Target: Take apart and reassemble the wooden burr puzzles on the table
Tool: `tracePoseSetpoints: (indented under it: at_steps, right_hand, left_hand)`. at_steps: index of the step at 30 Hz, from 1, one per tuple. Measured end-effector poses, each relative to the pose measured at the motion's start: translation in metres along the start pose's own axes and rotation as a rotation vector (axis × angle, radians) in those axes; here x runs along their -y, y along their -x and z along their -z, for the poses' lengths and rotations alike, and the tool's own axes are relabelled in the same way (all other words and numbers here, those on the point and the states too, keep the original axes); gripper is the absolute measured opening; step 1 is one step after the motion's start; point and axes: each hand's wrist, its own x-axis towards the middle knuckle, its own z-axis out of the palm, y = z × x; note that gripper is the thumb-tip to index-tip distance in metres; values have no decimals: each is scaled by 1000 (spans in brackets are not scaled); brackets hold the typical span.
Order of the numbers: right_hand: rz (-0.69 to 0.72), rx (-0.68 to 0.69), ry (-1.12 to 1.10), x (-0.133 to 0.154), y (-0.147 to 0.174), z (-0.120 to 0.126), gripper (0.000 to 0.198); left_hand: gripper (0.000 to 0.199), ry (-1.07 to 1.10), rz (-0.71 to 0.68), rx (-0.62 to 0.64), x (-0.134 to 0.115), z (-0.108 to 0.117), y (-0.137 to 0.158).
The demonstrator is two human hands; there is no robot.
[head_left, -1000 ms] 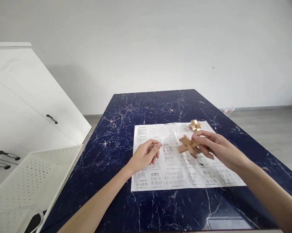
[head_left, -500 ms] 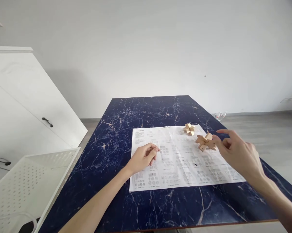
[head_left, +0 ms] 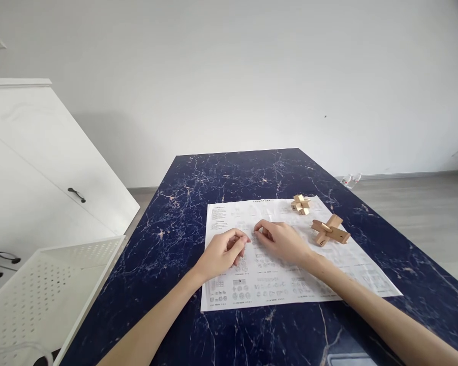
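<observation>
A large printed sheet [head_left: 229, 300] with rows of small diagrams lies flat on the table. My left hand [head_left: 221, 254] rests on it, loosely closed, thumb against the curled fingers, with nothing visible in them. Just to its right, my right hand [head_left: 282, 241] is also on the sheet, its fingers curled and closed; nothing shows in them, and a small gap separates the hands. An interlocking wooden puzzle [head_left: 331, 231] sits on the sheet's right part, beyond my right wrist. Farther back, near the sheet's top right corner, stands a smaller wooden puzzle [head_left: 301, 205]. Neither hand touches a puzzle.
The dark blue marbled table [head_left: 229, 178] reaches toward a grey wall. White cabinets [head_left: 41, 147] and a perforated white bin [head_left: 30, 290] stand at left. Clear bottles [head_left: 351, 180] are beyond the right edge. A pale rectangular shape [head_left: 348, 360] shows at the bottom edge.
My right hand has moved left, away from the larger wooden puzzle, and now lies on the sheet near my left hand. That puzzle's orientation looks slightly different. My left hand has stayed put.
</observation>
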Motion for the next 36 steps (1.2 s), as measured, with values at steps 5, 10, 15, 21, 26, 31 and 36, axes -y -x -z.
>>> tracePoseSetpoints:
  at_steps: [5,10,15,21,26,31,36]
  right_hand:
    - [-18,-28,-106,-6,2,-1,22]
    - [-10,-15,-87,-5,6,0,23]
    - [6,-39,-81,-6,6,-3,19]
    - [34,-56,-67,-7,8,-3,18]
    - [49,-59,-63,-8,8,-3,18]
    - [52,-62,-59,-7,8,-2,18]
    - [54,-51,-61,-7,8,-2,19]
  left_hand:
    - [31,-69,-4,-13,4,-1,-1]
    - [31,-247,-42,-2,3,-7,0]
    - [26,-531,-220,22,4,-15,3]
    - [24,-793,-445,112,10,-21,6]
    - [26,-805,-450,94,9,-21,6]
    - [27,-817,-464,92,10,-21,5]
    - [26,-797,-465,95,9,-21,5]
